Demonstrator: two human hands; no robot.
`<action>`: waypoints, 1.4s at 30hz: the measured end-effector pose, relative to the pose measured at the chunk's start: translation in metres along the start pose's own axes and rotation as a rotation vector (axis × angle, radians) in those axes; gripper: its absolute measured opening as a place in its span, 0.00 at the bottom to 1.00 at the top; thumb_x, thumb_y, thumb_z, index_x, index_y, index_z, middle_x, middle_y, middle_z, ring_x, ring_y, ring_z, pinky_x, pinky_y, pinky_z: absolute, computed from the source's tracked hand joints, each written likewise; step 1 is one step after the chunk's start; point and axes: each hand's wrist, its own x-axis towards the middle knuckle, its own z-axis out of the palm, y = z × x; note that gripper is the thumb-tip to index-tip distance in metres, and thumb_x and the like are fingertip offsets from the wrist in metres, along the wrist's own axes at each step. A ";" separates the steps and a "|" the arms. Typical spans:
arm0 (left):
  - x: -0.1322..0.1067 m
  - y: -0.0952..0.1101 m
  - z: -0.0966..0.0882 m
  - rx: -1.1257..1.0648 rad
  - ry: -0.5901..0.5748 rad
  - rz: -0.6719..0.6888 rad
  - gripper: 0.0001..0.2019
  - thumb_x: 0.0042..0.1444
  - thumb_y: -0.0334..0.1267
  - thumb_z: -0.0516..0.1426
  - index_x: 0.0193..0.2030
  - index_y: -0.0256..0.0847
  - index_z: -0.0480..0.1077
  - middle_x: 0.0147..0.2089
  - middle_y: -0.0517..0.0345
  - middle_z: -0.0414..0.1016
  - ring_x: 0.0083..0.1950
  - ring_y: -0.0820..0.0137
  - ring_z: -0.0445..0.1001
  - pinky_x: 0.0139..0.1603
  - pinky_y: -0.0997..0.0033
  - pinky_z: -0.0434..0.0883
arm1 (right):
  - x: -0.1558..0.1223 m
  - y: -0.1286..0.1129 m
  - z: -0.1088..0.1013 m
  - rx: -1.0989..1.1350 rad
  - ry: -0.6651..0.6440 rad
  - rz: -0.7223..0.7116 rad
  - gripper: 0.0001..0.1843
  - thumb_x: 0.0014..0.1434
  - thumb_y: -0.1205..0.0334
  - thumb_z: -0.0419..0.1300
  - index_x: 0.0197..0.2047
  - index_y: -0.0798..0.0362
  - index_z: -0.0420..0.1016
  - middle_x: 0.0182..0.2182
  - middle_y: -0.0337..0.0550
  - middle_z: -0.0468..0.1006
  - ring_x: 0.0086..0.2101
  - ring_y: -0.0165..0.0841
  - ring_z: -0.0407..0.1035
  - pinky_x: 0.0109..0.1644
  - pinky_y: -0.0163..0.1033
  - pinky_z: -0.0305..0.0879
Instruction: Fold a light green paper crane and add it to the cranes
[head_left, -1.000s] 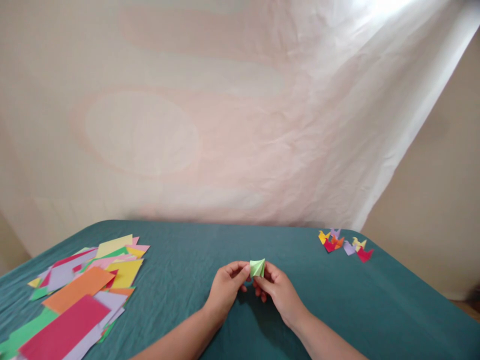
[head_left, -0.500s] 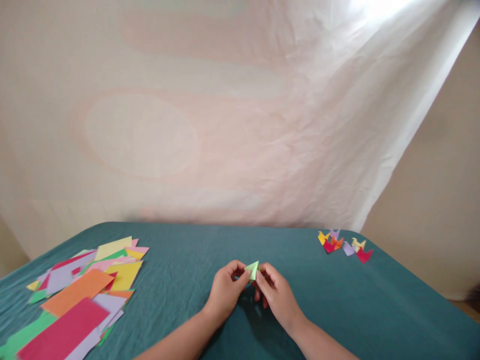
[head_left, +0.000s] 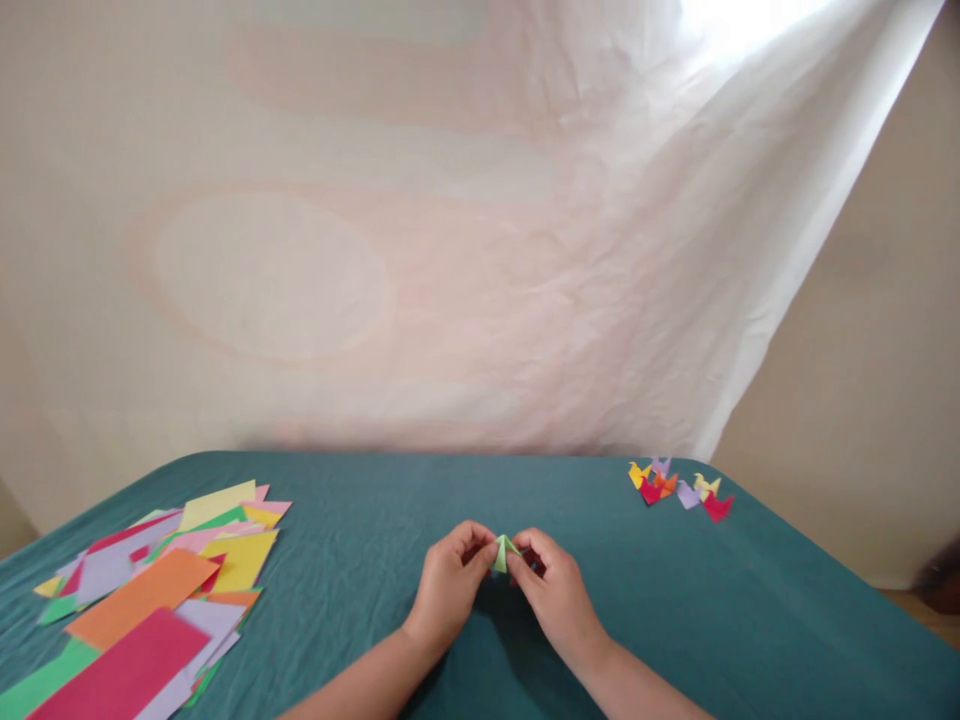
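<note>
A small piece of folded light green paper point(head_left: 502, 554) is held up between my two hands, a little above the table. On its left side, my left hand point(head_left: 457, 575) is closed, pinching the paper between thumb and fingers. My right hand point(head_left: 551, 580) pinches the opposite side, its other fingers curled in behind. The paper shows creased, pointed faces, and its edges are partly hidden by my fingertips.
Loose sheets of coloured paper point(head_left: 142, 590) lie in an overlapping pile on the left. Several small folded paper birds point(head_left: 651, 487) stand at the back right of the green-covered table point(head_left: 360, 530). A pale cloth point(head_left: 450, 250) hangs behind.
The green paper has turned and its shape between the fingers looks different, with a peak on top. The right fingers have curled in closer. The view has shifted slightly to the right.
</note>
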 end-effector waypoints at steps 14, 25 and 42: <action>-0.004 0.011 -0.005 0.176 -0.005 0.143 0.08 0.54 0.35 0.54 0.31 0.42 0.76 0.30 0.59 0.76 0.34 0.68 0.72 0.38 0.76 0.65 | 0.001 -0.003 0.000 0.137 -0.014 -0.004 0.07 0.57 0.59 0.61 0.28 0.51 0.72 0.40 0.45 0.76 0.40 0.36 0.71 0.41 0.36 0.65; -0.004 0.014 -0.003 0.132 -0.014 0.071 0.08 0.53 0.37 0.55 0.30 0.41 0.75 0.28 0.59 0.75 0.30 0.69 0.71 0.34 0.75 0.66 | 0.002 -0.003 -0.003 0.060 0.051 -0.082 0.08 0.57 0.60 0.59 0.27 0.51 0.68 0.31 0.41 0.74 0.31 0.33 0.67 0.37 0.35 0.63; 0.005 0.000 -0.007 0.060 0.145 0.025 0.10 0.52 0.44 0.58 0.29 0.40 0.69 0.26 0.61 0.72 0.28 0.71 0.69 0.29 0.76 0.65 | 0.007 0.008 -0.006 0.124 0.087 0.050 0.13 0.57 0.50 0.60 0.29 0.52 0.71 0.32 0.43 0.74 0.32 0.35 0.67 0.36 0.37 0.62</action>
